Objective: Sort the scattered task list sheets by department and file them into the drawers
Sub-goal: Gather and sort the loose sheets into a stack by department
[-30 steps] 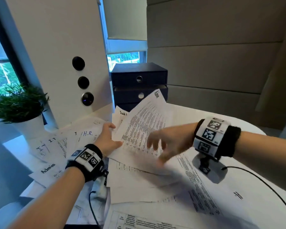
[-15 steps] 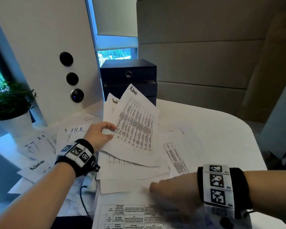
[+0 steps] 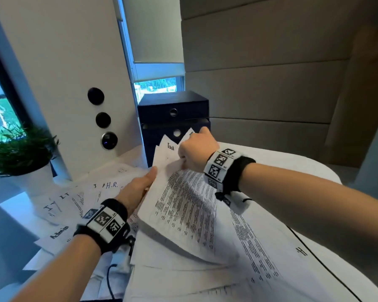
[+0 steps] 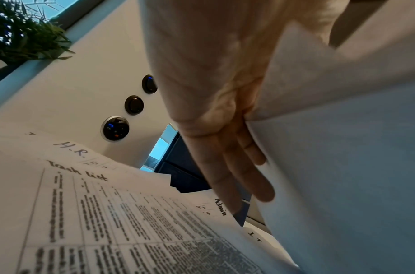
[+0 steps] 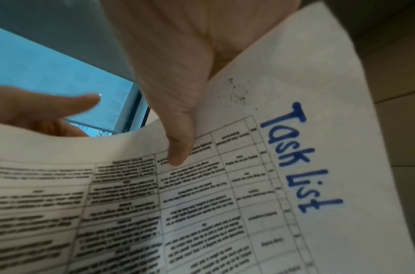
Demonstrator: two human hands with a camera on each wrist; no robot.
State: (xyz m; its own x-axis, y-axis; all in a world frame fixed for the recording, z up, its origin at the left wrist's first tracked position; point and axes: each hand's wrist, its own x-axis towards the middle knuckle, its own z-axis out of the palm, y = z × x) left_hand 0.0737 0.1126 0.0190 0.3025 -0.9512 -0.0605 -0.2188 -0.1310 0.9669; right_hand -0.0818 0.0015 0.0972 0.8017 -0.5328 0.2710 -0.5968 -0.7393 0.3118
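Observation:
A sheaf of printed task list sheets [image 3: 183, 210] stands tilted in the middle of the table, in front of the dark blue drawer unit [image 3: 172, 112]. My left hand [image 3: 150, 177] holds its left edge, thumb on top and straight fingers [image 4: 225, 166] flat against the underside. At the sheaf's top end my right hand [image 3: 190, 149] pinches a sheet headed "Task List" [image 5: 225, 204], with the thumb [image 5: 178, 148] on the printed face. Loose sheets marked H.R. [image 3: 111, 185], IT [image 3: 52, 205] and Admin [image 3: 59, 232] lie to the left.
A potted plant [image 3: 20, 153] stands at the far left by the window. Behind the sheets rises a white pillar with round black buttons [image 3: 103, 119]. More sheets [image 3: 260, 247] cover the white table [image 3: 314, 171] toward me. A black cable [image 3: 109, 280] hangs from my left wrist.
My right hand rose from the near sheets to the top of the sheaf by the drawers and took hold of a sheet. My left hand kept its hold on the sheaf.

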